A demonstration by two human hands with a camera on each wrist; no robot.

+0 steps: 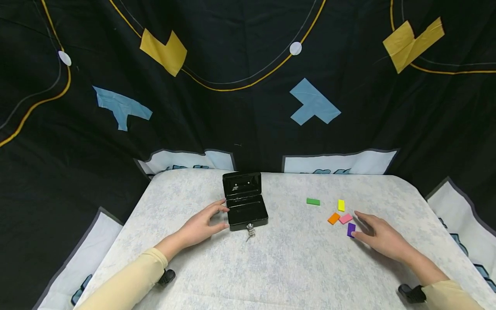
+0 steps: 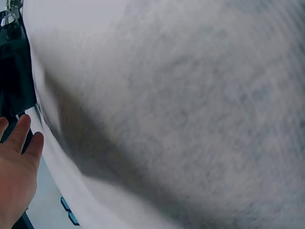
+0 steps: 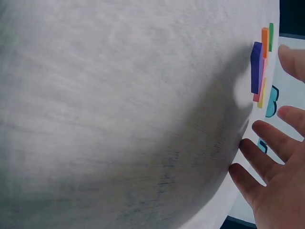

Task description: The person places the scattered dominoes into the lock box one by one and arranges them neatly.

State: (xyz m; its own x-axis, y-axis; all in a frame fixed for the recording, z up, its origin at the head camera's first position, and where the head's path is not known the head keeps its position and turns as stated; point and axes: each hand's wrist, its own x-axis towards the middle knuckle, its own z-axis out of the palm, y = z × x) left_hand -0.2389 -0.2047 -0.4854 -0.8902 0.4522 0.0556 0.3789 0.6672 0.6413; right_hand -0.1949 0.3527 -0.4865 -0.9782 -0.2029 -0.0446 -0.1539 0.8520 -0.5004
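A black metal cash box (image 1: 248,211) stands with its lid raised on the table, and keys (image 1: 251,231) hang from the lock at its front. Beside its left side is my left hand (image 1: 203,226), fingers extended toward the box wall; whether they touch it I cannot tell. On the right lie small flat blocks: purple (image 1: 351,230), pink (image 1: 345,218), orange (image 1: 333,218), yellow (image 1: 341,205) and green (image 1: 313,201). My right hand (image 1: 381,237) hovers by the purple block with thumb and fingers spread, holding nothing. In the right wrist view the purple block (image 3: 256,69) stands apart from the fingers.
A pale mottled cloth covers the table (image 1: 286,267). Behind it hangs a black curtain (image 1: 248,129) with yellow and blue tape shapes. Dark straps with small devices sit at both wrists.
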